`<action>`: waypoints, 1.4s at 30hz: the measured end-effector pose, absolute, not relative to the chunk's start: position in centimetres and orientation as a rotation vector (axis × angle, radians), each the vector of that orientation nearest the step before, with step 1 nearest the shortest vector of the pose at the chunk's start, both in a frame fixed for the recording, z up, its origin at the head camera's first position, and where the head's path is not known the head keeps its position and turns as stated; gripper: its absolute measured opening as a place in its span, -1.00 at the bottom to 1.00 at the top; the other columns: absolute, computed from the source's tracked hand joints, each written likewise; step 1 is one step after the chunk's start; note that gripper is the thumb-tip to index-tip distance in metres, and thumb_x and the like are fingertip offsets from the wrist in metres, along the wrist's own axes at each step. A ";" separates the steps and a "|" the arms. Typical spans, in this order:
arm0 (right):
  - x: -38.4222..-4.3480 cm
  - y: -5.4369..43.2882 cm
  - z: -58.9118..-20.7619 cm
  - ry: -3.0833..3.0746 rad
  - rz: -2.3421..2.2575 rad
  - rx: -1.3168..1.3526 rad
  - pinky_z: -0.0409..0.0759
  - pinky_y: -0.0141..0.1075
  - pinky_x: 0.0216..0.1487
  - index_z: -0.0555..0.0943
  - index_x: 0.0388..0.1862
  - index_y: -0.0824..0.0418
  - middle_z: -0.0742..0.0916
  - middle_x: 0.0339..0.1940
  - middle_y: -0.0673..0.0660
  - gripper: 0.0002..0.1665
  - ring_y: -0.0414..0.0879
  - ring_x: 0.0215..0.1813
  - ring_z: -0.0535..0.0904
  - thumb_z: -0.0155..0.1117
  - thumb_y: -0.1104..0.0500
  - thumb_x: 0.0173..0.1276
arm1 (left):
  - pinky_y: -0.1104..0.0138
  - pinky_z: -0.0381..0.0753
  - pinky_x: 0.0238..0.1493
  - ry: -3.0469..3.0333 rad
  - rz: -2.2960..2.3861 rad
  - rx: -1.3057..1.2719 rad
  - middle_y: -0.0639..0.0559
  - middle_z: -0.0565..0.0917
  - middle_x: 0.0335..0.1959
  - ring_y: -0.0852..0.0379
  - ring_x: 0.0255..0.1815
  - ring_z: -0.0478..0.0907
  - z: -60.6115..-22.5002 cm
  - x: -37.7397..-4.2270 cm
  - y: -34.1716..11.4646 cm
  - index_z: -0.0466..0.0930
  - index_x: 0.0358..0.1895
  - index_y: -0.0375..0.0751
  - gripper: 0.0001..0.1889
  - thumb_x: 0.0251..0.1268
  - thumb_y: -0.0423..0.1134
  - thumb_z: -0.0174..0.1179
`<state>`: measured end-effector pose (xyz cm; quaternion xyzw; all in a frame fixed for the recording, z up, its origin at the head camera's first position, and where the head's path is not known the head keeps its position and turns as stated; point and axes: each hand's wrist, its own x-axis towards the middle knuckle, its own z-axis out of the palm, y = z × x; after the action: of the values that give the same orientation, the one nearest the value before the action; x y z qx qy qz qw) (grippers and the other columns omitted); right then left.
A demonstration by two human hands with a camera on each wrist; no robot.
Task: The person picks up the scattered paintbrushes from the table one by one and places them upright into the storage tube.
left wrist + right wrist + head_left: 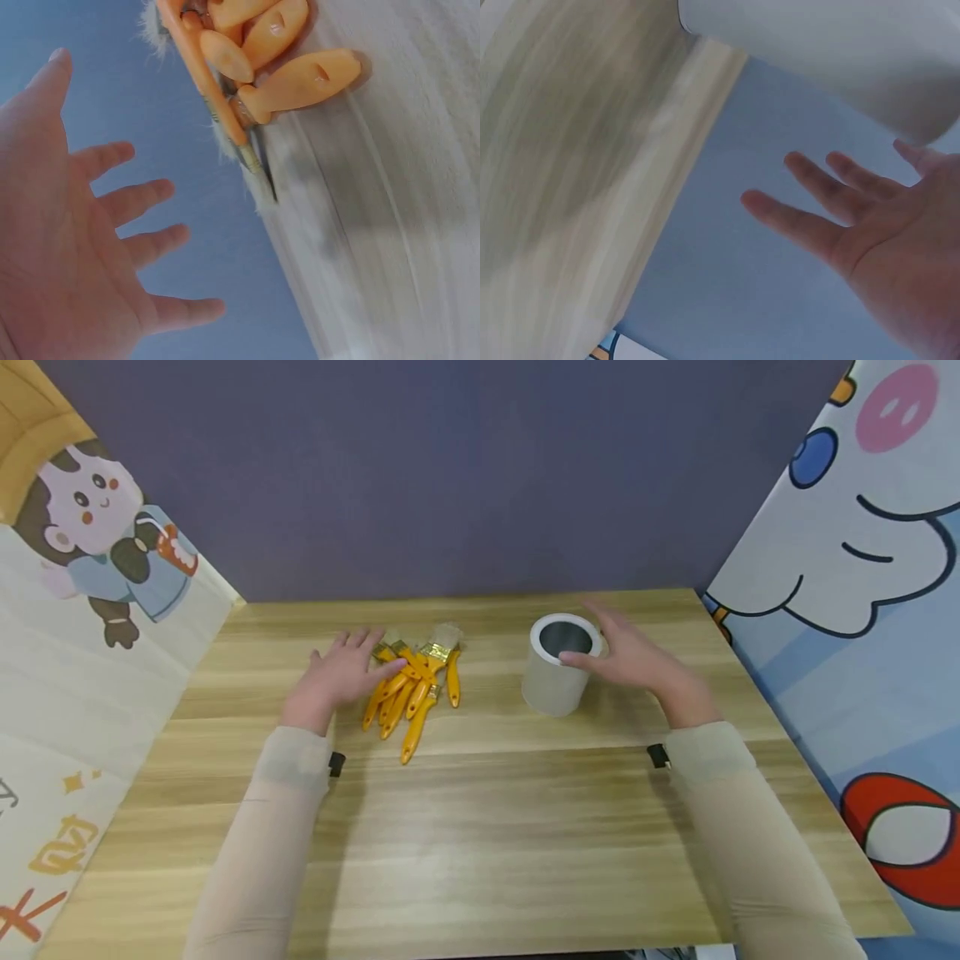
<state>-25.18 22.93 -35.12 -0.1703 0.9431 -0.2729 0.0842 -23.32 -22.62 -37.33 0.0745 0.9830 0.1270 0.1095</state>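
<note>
Paintbrushes [418,697], several, in loose overlapping pile on table [487,860], left of centre. Glossy orange-yellow handles, some with hanging hole near the end; gold metal bands, pale bristles mostly pointing to the far side. Widest brush lies on top, at the far side of the pile. Left hand [337,675] spread, palm down at pile's left, thumb over the brushes; contact: cannot tell. Tub [553,687] right of pile, upright: off-white cylinder, thick white rim, dark inside. Right hand [630,653] spread beside it, thumb over rim; touching or not, cannot tell.
</note>
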 end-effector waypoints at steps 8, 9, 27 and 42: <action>-25.4 21.2 -36.0 2.807 -0.804 -0.536 0.17 0.35 0.64 -0.08 0.82 -0.02 0.12 0.80 0.25 0.33 0.32 0.78 0.03 0.35 -0.51 0.34 | -0.56 -0.10 0.54 2.886 0.355 0.241 -0.24 0.00 0.78 -0.44 0.76 -0.08 -38.5 -24.9 -23.0 -0.07 0.77 0.01 -0.24 0.73 0.31 -0.41; -25.4 21.1 -35.9 2.799 -0.814 -0.522 0.19 0.35 0.62 -0.08 0.82 -0.02 0.13 0.80 0.26 0.34 0.33 0.77 0.05 0.35 -0.52 0.33 | -0.54 -0.08 0.55 2.888 0.354 0.247 -0.24 0.02 0.78 -0.44 0.76 -0.07 -38.5 -25.2 -23.0 -0.04 0.77 0.00 -0.28 0.76 0.25 -0.39; -25.3 21.6 -36.4 2.795 -0.940 -0.387 0.44 0.29 0.45 -0.02 0.79 -0.02 0.41 0.63 0.34 0.35 0.32 0.53 0.45 0.46 -0.47 0.27 | -0.33 0.14 0.64 2.886 0.434 0.483 -0.32 0.30 0.64 -0.46 0.66 0.15 -39.4 -29.6 -22.6 0.44 0.56 -0.12 -0.50 0.65 -0.38 0.04; -24.8 22.0 -37.1 2.802 -0.973 -0.372 0.36 0.34 0.50 -0.02 0.80 -0.11 0.33 0.71 0.29 0.32 0.33 0.62 0.34 0.44 -0.48 0.28 | -0.34 0.16 0.62 2.805 0.292 0.563 -0.40 0.28 0.58 -0.44 0.63 0.18 -38.7 -32.2 -22.5 0.66 0.37 -0.12 -0.52 0.42 -0.47 0.28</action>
<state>-24.80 22.00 -37.06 -0.1242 0.9346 -0.3246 0.0761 -32.18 -22.50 -38.68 0.1941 0.9668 0.1005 0.1324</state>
